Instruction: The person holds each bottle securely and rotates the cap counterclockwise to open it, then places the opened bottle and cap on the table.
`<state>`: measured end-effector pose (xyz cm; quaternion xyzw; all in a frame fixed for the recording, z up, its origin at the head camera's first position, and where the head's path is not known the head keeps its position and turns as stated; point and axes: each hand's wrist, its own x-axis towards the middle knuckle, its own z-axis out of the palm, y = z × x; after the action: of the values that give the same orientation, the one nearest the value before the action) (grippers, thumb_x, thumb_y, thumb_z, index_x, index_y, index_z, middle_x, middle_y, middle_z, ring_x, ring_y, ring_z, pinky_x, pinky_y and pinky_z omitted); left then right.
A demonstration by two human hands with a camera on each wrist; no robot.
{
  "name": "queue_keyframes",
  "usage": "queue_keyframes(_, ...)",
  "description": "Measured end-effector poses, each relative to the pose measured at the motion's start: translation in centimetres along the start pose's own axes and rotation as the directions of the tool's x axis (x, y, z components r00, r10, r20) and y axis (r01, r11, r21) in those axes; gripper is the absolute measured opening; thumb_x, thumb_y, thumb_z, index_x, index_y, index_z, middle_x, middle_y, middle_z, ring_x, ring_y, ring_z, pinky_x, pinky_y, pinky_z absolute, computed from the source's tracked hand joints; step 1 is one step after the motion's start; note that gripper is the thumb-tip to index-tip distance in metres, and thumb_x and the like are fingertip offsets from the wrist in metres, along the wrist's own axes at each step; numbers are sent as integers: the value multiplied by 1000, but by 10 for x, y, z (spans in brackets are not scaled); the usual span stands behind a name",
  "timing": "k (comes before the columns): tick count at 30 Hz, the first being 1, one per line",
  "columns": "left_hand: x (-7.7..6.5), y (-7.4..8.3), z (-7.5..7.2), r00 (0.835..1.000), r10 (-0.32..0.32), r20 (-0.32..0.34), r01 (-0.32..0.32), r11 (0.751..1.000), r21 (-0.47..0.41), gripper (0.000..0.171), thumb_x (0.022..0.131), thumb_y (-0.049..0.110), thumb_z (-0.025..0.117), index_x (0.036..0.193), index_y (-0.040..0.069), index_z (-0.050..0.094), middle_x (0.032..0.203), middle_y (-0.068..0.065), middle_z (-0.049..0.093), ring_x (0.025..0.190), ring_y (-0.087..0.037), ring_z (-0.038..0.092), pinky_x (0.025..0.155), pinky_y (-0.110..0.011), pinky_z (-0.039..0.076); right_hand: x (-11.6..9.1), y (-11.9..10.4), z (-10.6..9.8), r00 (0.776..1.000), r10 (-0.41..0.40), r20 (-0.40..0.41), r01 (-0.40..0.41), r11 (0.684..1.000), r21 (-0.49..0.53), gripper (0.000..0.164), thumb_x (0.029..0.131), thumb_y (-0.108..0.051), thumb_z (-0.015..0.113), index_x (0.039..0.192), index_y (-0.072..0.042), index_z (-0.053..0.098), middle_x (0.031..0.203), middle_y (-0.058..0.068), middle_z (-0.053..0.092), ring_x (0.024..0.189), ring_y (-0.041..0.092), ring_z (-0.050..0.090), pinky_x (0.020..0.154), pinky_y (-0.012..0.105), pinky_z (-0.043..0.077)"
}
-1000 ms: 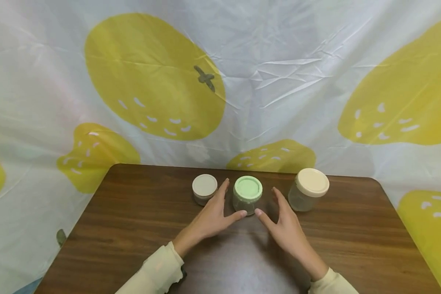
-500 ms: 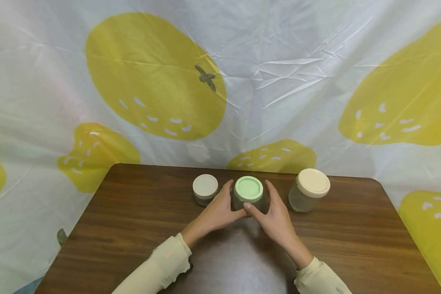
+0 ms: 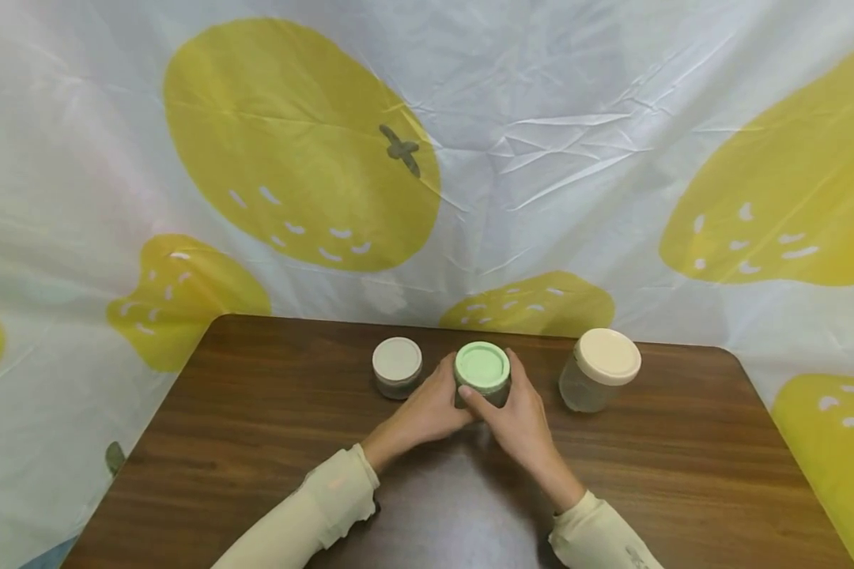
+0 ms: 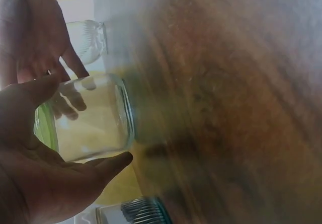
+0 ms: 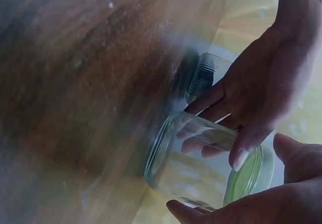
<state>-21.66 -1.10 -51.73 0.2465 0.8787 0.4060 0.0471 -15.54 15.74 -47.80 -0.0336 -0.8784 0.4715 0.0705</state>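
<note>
A clear glass jar with a mint-green lid (image 3: 482, 365) stands upright between both hands. My left hand (image 3: 427, 407) grips its left side, its thumb partly hidden behind the other hand in the head view. From the right, my right hand (image 3: 518, 417) holds it, thumb across the front and fingers along the far side. The left wrist view shows the jar's glass wall (image 4: 93, 128) with fingers on both sides. Its base (image 5: 160, 151) is close to the tabletop; whether it touches I cannot tell.
On the brown wooden table (image 3: 270, 419), a small jar with a white lid (image 3: 397, 359) stands close to the left hand. To the right is a taller jar with a cream lid (image 3: 608, 357). A lemon-printed cloth (image 3: 541, 158) hangs behind the table.
Both hands have come inward, from standing apart on either side of the green-lidded jar to gripping it. The right thumb has moved left across its front. The other jars stay put.
</note>
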Motion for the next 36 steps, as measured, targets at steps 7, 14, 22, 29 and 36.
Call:
queue_keyframes(7, -4, 6, -2, 1000, 18, -9, -18, 1000, 23, 89, 89, 37, 76, 157, -2, 33, 152, -26, 53, 137, -40, 59, 108, -55, 53, 0, 4, 6, 999, -39, -29, 41, 998, 50, 90, 92, -39, 81, 163, -11, 32, 157, 19, 53, 145, 38, 52, 119, 60, 42)
queue_keyframes(14, 9, -30, 25, 997, 60, -39, -54, 989, 137, 80, 95, 45, 73, 150, 1, 36, 137, -19, 63, 120, -29, 70, 93, -44, 60, 0, 6, 5, 998, -41, -37, 42, 998, 47, 87, 93, -38, 81, 161, -10, 35, 154, 18, 55, 143, 37, 54, 118, 59, 42)
queue_keyframes(22, 10, -39, 30, 996, 76, -47, -67, 983, 171, 82, 95, 45, 74, 153, 1, 34, 140, -20, 62, 122, -33, 69, 97, -48, 60, 0, 7, 5, 998, -50, -36, 52, 997, 51, 86, 93, -38, 81, 160, -10, 36, 154, 18, 55, 144, 37, 53, 118, 59, 42)
queue_keyframes(29, 3, -22, 18, 997, 73, -12, -71, 990, 123, 80, 99, 44, 70, 153, -2, 32, 144, -25, 57, 127, -38, 66, 99, -51, 58, 0, 8, 5, 998, -53, -42, 55, 997, 58, 85, 92, -37, 83, 158, -9, 38, 154, 17, 55, 143, 36, 54, 118, 58, 43)
queue_keyframes(36, 1, -16, 13, 995, 99, -18, -96, 989, 115, 82, 100, 50, 68, 152, -4, 34, 142, -27, 58, 127, -39, 66, 99, -51, 58, 0, 8, 5, 998, -32, -56, 36, 997, 69, 83, 90, -35, 85, 156, -10, 42, 152, 19, 58, 143, 36, 55, 118, 56, 43)
